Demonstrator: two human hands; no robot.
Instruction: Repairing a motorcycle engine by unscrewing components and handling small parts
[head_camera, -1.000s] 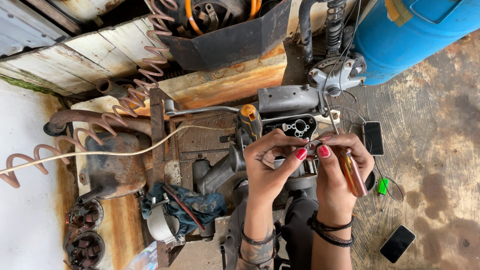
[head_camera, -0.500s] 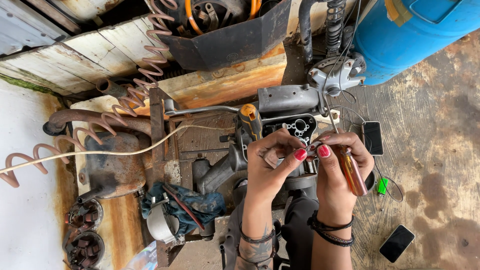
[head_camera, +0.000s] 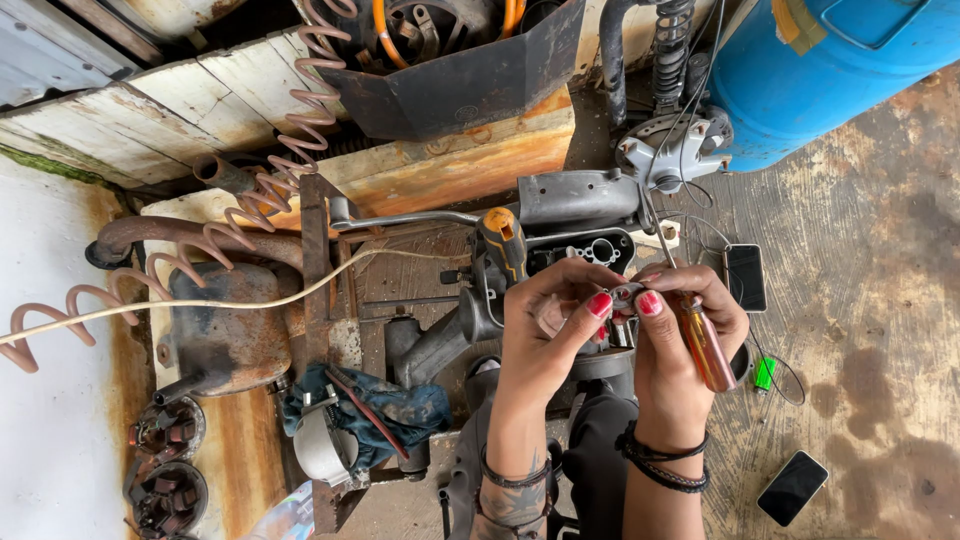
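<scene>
1. Left hand (head_camera: 550, 320) pinches a small metal part (head_camera: 625, 297) above the engine casing (head_camera: 580, 215).
2. Right hand (head_camera: 680, 335) pinches it too, gripping an amber-handled screwdriver (head_camera: 705, 345).
3. The part looks light, rigid, probably greasy; hold its edges.

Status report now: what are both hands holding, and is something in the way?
Left hand and right hand pinch one small metal part together. Amber-handled screwdriver tucked in right palm. Orange-handled screwdriver lies close by, not blocking.

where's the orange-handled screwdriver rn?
Head view, centre: the orange-handled screwdriver lies on the grey engine casing, just above the left hand.
</scene>
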